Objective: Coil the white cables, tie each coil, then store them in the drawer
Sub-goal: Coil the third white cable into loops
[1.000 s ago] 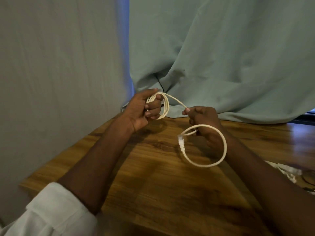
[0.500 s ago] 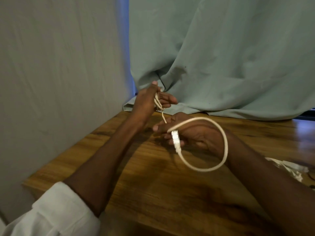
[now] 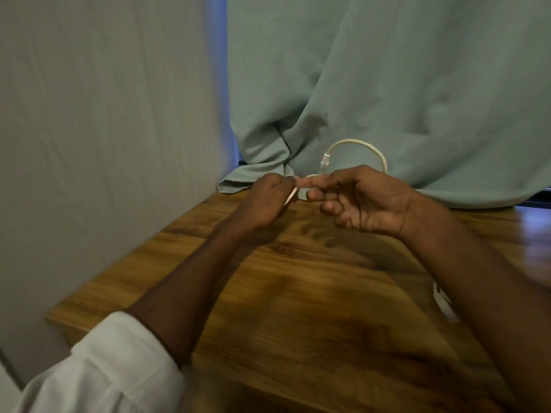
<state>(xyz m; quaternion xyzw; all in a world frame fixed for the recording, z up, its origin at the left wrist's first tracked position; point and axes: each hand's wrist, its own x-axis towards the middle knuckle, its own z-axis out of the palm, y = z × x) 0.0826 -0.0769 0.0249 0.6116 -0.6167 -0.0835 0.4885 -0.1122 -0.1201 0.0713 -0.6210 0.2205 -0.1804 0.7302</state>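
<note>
My left hand is closed on a small coil of white cable, most of it hidden in the fist; one strand shows at its fingers. My right hand is right beside it, palm turned up, fingers reaching to the left hand. The white cable arcs up over the back of the right hand, its clear plug end hanging just above the fingers. Whether the right hand pinches the cable is hard to see; the loop rests around it. Both hands hover above the wooden table. No drawer is in view.
A pale green curtain hangs behind the table and drapes onto its far edge. A grey wall borders the table on the left. More white cable lies on the table at the right, partly hidden by my right forearm.
The right hand has rolled palm up and swung the loose loop from below it to above it. The left hand has dropped lower and closed tighter on the coil.
</note>
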